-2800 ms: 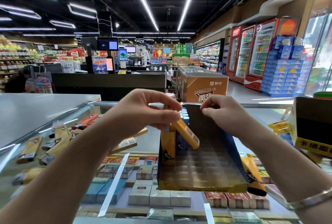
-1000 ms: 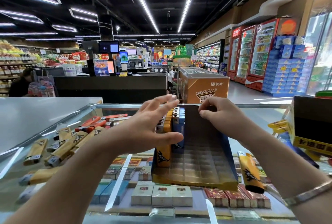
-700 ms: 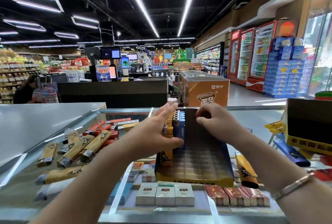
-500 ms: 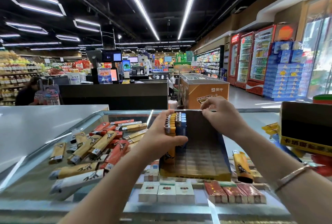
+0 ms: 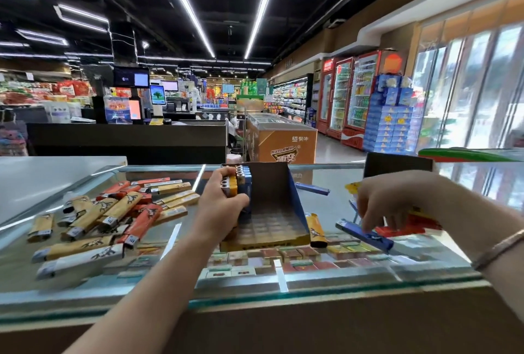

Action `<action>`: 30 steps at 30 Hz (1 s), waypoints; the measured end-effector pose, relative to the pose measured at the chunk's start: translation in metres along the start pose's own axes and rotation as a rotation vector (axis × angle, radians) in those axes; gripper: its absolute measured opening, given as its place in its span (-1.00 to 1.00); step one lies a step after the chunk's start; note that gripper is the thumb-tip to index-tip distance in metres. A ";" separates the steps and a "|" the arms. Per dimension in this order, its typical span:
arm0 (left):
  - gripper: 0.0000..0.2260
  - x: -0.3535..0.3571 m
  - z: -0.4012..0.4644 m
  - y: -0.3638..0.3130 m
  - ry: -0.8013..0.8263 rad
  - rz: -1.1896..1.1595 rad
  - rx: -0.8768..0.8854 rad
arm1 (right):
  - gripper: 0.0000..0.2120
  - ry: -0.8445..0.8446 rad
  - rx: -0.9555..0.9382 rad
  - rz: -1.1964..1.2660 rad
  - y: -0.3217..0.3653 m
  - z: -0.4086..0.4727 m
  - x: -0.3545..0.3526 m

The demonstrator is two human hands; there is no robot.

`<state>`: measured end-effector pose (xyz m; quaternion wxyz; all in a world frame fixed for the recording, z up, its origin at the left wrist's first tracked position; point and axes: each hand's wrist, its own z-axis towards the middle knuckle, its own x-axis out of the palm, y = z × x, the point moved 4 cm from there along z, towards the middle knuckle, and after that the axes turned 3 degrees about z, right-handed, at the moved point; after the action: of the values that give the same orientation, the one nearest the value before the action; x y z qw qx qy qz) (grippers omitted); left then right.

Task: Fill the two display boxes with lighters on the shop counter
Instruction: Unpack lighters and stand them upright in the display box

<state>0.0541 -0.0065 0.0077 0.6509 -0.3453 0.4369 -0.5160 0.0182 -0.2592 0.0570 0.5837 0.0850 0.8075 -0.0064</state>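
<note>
Head view: right hand has left the display box back flap and dropped right onto the worktop, fingers curled down onto a blue lighter; whether it's actually gripped, can't tell. Left hand unchanged, fingers wrapped around the upright lighter rows at the box's left side. Loose lighter pile lies left, an orange lighter just right of the box. Second box far right.

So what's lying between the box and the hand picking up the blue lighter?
In the head view, a yellow lighter lies on the glass, right beside the display box, left of the right hand.
</note>
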 end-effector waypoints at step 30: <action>-0.60 -0.009 0.009 0.017 -0.154 0.339 0.173 | -0.90 -0.247 -0.017 0.081 0.020 0.056 0.033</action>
<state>0.0681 0.0064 -0.0020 0.7871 -0.2483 0.3916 -0.4067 0.0633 -0.2412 0.0096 0.6790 0.1111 0.7256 0.0134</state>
